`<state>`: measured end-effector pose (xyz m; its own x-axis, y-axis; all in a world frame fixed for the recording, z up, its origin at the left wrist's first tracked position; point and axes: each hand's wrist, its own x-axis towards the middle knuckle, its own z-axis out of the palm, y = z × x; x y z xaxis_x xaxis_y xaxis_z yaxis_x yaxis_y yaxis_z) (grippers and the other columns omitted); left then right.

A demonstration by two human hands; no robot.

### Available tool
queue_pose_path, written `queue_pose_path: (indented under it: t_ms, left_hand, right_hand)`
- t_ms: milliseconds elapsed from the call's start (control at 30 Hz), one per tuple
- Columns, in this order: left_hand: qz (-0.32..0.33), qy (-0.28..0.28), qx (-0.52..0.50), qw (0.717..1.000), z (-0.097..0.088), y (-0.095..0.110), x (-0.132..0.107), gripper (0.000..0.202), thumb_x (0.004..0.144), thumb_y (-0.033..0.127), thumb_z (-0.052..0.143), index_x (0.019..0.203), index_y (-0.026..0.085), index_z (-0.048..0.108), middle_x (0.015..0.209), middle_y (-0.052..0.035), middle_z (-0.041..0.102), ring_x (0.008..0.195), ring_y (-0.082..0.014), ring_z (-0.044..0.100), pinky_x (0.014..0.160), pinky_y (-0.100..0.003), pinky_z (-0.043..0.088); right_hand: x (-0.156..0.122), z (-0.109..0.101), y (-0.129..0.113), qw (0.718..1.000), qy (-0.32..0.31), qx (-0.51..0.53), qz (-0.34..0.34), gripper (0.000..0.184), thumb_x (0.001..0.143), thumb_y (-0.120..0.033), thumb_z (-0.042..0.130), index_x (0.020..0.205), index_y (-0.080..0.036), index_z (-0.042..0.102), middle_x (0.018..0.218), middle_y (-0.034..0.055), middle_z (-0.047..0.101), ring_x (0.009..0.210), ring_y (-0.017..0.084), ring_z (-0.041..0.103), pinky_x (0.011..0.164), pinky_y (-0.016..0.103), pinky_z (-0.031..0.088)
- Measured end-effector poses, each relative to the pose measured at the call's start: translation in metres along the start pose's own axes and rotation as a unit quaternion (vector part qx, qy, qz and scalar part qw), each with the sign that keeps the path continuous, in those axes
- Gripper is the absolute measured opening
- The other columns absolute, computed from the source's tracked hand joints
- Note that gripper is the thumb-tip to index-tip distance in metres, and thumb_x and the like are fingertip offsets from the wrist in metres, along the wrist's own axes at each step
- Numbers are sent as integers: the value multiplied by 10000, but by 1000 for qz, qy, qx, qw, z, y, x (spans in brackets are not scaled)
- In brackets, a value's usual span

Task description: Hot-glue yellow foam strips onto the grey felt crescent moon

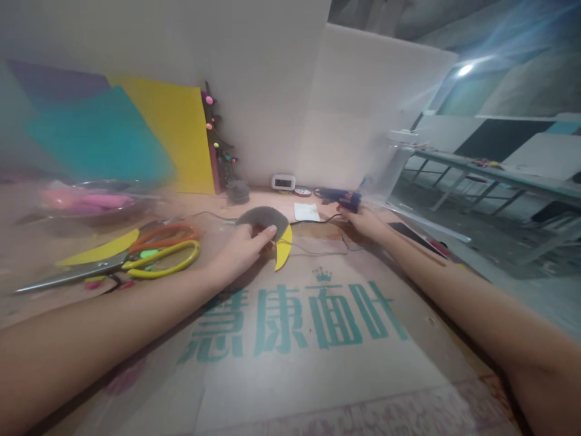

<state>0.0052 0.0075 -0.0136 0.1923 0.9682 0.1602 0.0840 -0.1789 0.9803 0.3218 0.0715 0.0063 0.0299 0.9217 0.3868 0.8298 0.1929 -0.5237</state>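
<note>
My left hand (242, 247) rests on a grey round felt piece (263, 216) with a yellow crescent (284, 249) under its right edge, fingers curled over it. My right hand (363, 221) reaches to the back right and grips a dark blue glue gun (340, 197), whose black cord (313, 221) trails across the cardboard toward the felt. Both lie on a cardboard sheet (308, 339) with green printed characters.
Orange-handled (167, 233) and yellow-handled scissors (161, 260) lie at the left with a yellow crescent scrap (100, 249). Coloured sheets (136, 133) lean on the back wall. A small white clock (283, 181), a paper note (307, 211) and a clear bag of pink items (86, 200) are nearby.
</note>
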Motion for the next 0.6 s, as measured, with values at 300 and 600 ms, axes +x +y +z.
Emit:
queue_pose_path:
  t_ms: [300,600]
  left_hand:
    - [8,-16,-7,1000,1,7,-3,259,812,446,592,754,195,570,683,-1,605,637,-147,589,631,-258,490]
    - [25,-11,25,999,0,4,-1,260,824,445,581,754,195,587,681,-6,600,640,-151,568,611,-254,474]
  right_hand:
    - [1,1,16,999,2,-32,-31,408,884,-316,540,1225,-109,622,1285,164,623,1180,292,575,1053,457,396]
    - [-3,3,2,998,-14,-32,-55,409,856,-299,592,1228,-135,633,1259,141,649,1155,275,601,1033,430,431]
